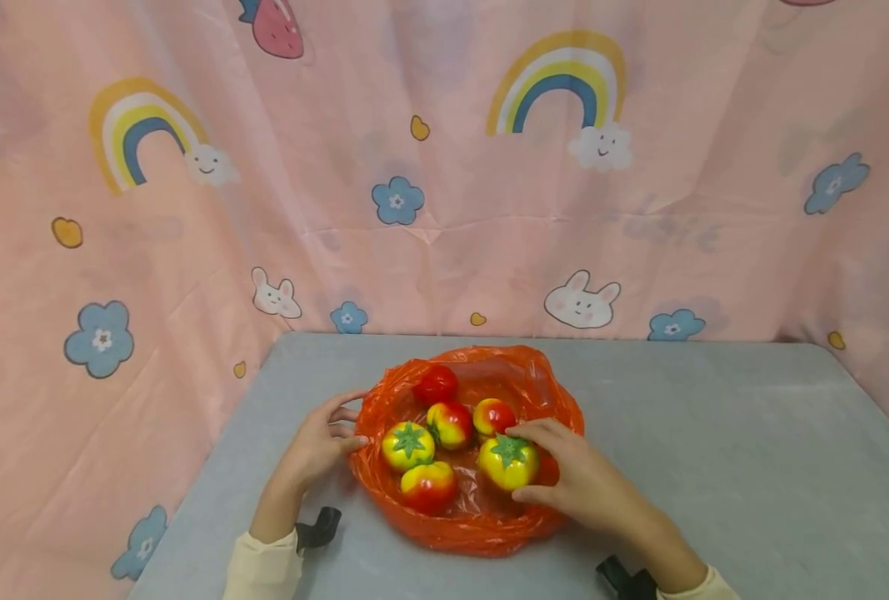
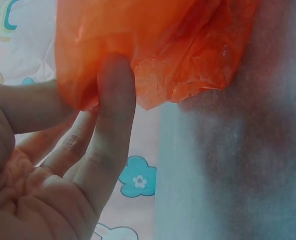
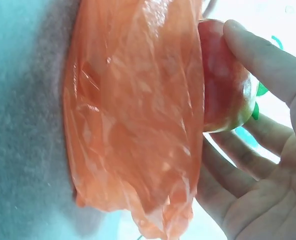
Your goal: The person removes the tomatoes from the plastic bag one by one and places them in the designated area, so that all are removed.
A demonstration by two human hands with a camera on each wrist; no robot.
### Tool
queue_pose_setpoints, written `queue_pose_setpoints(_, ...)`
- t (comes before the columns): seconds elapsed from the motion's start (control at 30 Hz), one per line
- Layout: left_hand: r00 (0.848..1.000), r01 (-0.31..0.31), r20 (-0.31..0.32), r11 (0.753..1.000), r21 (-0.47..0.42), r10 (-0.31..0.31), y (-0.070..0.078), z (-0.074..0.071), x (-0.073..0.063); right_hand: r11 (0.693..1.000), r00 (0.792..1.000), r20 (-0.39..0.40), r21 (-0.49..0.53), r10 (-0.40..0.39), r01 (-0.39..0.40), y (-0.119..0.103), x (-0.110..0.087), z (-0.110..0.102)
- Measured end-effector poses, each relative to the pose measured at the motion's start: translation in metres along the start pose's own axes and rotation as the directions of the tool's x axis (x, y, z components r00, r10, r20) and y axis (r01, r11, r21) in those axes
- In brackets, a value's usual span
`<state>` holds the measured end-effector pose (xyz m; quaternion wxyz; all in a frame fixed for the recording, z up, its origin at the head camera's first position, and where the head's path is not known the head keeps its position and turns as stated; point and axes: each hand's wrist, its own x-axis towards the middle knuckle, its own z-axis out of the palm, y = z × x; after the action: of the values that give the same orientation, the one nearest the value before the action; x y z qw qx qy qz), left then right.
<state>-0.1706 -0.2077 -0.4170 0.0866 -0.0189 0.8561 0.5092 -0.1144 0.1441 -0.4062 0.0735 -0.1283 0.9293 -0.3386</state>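
An orange-red plastic bag [image 1: 468,533] lies on the table, its mouth spread wide. Inside are several tomatoes, red and yellow, among them a plain red one [image 1: 437,385] at the back and a yellow one [image 1: 408,447] with a green star-shaped top at the left. At the bag's left rim, my left hand [image 1: 317,442] pinches the plastic [image 2: 163,45] between thumb and finger. My right hand [image 1: 590,479] holds a yellow-red tomato [image 1: 507,463], green top upward, over the bag's right side. In the right wrist view this tomato [image 3: 223,80] shows its red side, partly hidden behind the bag.
The grey table [image 1: 714,450] extends on both sides of the bag. Behind it hangs a pink curtain [image 1: 459,275] with rainbows, flowers and rabbits. Dark wrist mounts [image 1: 319,527] are worn on both arms.
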Motion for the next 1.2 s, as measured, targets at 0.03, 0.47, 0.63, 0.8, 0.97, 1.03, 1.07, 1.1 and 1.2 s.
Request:
queue_pose_setpoints(0.03, 1.000, 0.005, -0.002, 1.000, 0.002, -0.005, 0.000, 0.000, 0.000, 1.000, 1.000, -0.003, 0.007, -0.003, 0.003, 0.001, 0.000, -0.001)
queue_pose_setpoints(0.47, 0.998, 0.062, -0.027, 0.998, 0.032, -0.061, 0.001, -0.003, -0.001, 0.998, 0.994, -0.087, 0.008, -0.060, 0.061, 0.015, 0.000, -0.023)
queue_pose_setpoints(0.63, 0.998, 0.055, -0.032, 0.998, 0.023, -0.055, 0.000, -0.006, -0.001, 0.997, 0.989, -0.124, -0.006, -0.080, 0.079, 0.020, -0.001, -0.031)
queue_pose_setpoints(0.8, 1.000, 0.030, -0.001, 0.999, 0.034, -0.030, 0.000, -0.006, -0.001, 0.995, 0.983, -0.157, 0.003, -0.095, 0.097, 0.026, -0.002, -0.038)
queue_pose_setpoints(0.97, 1.000, 0.021, 0.022, 0.999, 0.039, -0.021, 0.000, -0.005, -0.001, 0.997, 0.982, -0.172, 0.004, -0.081, 0.082, 0.033, -0.003, -0.046)
queue_pose_setpoints(1.03, 1.000, 0.019, 0.024, 0.999, 0.040, -0.020, 0.000, -0.004, -0.001, 0.996, 0.979, -0.184, -0.002, -0.089, 0.090, 0.036, -0.003, -0.049)
queue_pose_setpoints(1.07, 1.000, 0.018, 0.025, 0.999, 0.040, -0.019, 0.000, -0.004, -0.001, 0.995, 0.977, -0.190, -0.006, -0.096, 0.096, 0.037, -0.003, -0.050)
queue_pose_setpoints(1.1, 0.999, 0.021, 0.023, 0.999, 0.042, -0.022, 0.000, -0.004, -0.001, 0.995, 0.975, -0.196, -0.008, -0.104, 0.104, 0.039, -0.003, -0.051)
queue_pose_setpoints(1.2, 0.999, 0.018, 0.026, 0.998, 0.054, -0.019, -0.001, -0.003, -0.002, 0.994, 0.972, -0.209, -0.005, -0.110, 0.112, 0.043, -0.003, -0.053)
